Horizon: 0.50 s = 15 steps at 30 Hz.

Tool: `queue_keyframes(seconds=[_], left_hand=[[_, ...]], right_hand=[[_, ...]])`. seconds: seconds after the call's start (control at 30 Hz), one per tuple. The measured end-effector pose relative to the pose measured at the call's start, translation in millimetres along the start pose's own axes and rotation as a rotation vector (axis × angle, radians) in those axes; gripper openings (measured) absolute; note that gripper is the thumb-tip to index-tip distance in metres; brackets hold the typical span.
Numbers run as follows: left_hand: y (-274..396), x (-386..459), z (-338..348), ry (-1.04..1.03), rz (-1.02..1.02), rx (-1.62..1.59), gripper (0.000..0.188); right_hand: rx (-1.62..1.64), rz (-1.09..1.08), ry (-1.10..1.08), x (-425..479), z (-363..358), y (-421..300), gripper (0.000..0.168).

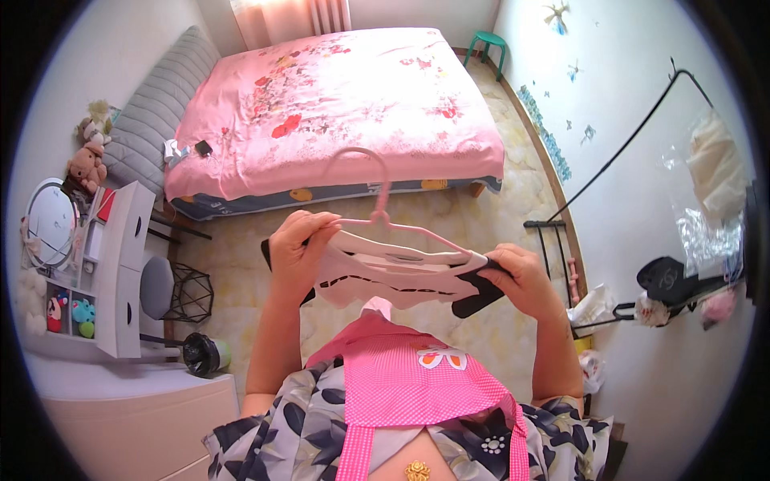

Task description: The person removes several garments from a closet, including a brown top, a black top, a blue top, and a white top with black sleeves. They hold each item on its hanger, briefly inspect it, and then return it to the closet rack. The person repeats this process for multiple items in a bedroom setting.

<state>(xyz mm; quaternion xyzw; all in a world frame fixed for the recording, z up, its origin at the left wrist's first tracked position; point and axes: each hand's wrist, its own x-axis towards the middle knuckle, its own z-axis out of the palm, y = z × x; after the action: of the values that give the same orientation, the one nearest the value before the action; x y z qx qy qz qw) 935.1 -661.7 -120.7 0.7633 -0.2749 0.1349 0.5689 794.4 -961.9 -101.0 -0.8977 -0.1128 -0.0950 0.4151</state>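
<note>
A white T-shirt [385,279] with black sleeves and dark lettering hangs on a pink clothes hanger [380,217] in front of my chest. My left hand [304,252] pinches the shirt's left shoulder together with the hanger's arm. At the other shoulder, my right hand [518,278] grips the cloth by the black sleeve, close to the hanger's end. The hook of the hanger points up and away from me. The shirt's neckline lies spread along the hanger, and its lower part is foreshortened and mostly hidden.
Ahead stands a bed [361,108] with a pink floral cover. A black garment rack [613,162] with bags and a cap runs along the right wall. To the left are a white dressing table [129,270], a grey stool [156,288] and a waste bin [206,353]. A green stool [488,39] is farther back.
</note>
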Motion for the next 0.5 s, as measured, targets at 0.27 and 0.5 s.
queue_keyframes(seconds=[0.27, 0.5], left_hand=[[-71.7, 141.4, 47.9, -0.023, 0.066, -0.077, 0.014], [-128.0, 234.2, 73.8, -0.157, 0.066, -0.088, 0.026]], right_hand=[[-0.246, 0.133, 0.265, 136.5, -8.6, 38.0, 0.011], [-0.153, 0.172, 0.496, 214.4, -28.9, 82.9, 0.010]])
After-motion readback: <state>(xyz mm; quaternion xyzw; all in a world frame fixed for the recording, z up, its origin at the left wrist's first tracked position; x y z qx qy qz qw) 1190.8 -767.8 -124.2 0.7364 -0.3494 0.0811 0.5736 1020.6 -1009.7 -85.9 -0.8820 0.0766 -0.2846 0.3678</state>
